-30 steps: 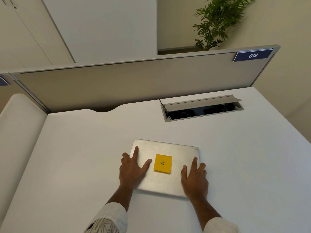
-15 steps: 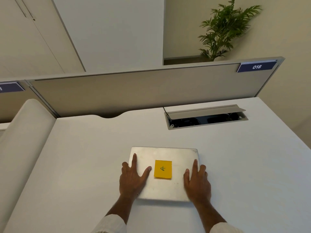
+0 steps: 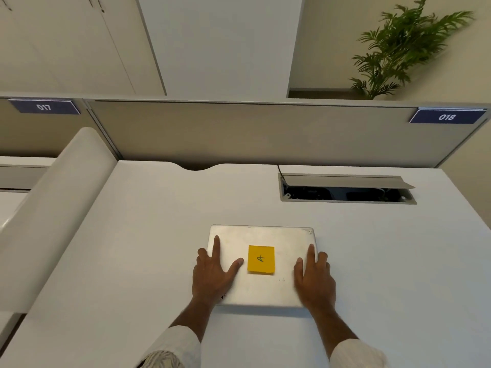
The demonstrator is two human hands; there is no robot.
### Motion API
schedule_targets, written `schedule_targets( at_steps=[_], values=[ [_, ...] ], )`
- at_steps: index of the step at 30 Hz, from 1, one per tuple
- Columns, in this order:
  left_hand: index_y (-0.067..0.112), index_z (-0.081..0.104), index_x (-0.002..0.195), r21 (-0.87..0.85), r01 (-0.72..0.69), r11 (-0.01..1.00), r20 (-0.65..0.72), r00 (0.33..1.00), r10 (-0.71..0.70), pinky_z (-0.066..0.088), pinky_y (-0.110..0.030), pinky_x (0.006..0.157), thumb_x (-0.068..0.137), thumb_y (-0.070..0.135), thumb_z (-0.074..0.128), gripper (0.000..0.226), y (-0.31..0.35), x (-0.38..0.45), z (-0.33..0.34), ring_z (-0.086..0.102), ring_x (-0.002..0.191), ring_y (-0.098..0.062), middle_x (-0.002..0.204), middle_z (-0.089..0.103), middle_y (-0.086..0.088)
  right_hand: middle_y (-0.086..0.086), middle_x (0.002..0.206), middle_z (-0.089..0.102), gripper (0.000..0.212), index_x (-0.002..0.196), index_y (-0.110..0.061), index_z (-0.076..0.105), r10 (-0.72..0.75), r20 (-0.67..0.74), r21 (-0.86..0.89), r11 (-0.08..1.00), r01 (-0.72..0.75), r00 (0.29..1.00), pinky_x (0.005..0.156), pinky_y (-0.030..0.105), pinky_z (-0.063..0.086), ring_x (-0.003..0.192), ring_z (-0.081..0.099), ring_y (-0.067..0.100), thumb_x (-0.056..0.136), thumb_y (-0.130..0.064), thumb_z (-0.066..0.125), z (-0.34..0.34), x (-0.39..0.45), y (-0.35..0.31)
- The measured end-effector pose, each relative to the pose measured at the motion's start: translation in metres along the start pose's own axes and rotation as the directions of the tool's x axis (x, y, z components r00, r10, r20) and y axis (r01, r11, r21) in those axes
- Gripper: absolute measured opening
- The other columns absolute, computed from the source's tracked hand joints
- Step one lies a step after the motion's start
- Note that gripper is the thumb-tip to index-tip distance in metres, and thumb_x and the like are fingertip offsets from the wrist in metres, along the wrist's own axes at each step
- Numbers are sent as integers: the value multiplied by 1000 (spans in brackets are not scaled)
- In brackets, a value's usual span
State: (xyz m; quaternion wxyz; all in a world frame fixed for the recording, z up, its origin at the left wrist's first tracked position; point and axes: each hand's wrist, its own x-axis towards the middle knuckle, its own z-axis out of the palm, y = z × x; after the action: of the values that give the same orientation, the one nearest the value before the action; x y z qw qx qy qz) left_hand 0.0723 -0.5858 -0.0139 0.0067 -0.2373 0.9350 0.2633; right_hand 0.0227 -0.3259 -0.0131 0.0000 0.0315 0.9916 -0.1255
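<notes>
1. The closed laptop (image 3: 265, 289) lies flat on the desk (image 3: 132, 248).
2. The left hand (image 3: 212, 274) and right hand (image 3: 314, 277) rest flat on its lid, fingers straight, gripping nothing.
3. Even pressure on both sides should slide it straight.

"017" (image 3: 44, 107) and "018" (image 3: 447, 117) on partition plates, handwritten "A" on sticky note (image 3: 261, 260)

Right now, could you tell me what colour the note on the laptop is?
Yellow note, head view.

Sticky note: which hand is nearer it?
Left. The left hand has its thumb almost at the sticky note; the right hand lies farther off, over the laptop edge.
</notes>
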Motion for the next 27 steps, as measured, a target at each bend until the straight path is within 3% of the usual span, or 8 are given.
schedule_targets(
  at_steps=[27],
  values=[
    [34,3,157,110,-9,994,-12,1000,10,50,-42,91,77,91,30,102,-10,11,5,50,111,-26,124,39,-7,13,120,49,48,141,-11,38,-7,1,42,999,7,1000,56,39,56,92,60,29,99,-35,39,11,4,-10]
  ],
)
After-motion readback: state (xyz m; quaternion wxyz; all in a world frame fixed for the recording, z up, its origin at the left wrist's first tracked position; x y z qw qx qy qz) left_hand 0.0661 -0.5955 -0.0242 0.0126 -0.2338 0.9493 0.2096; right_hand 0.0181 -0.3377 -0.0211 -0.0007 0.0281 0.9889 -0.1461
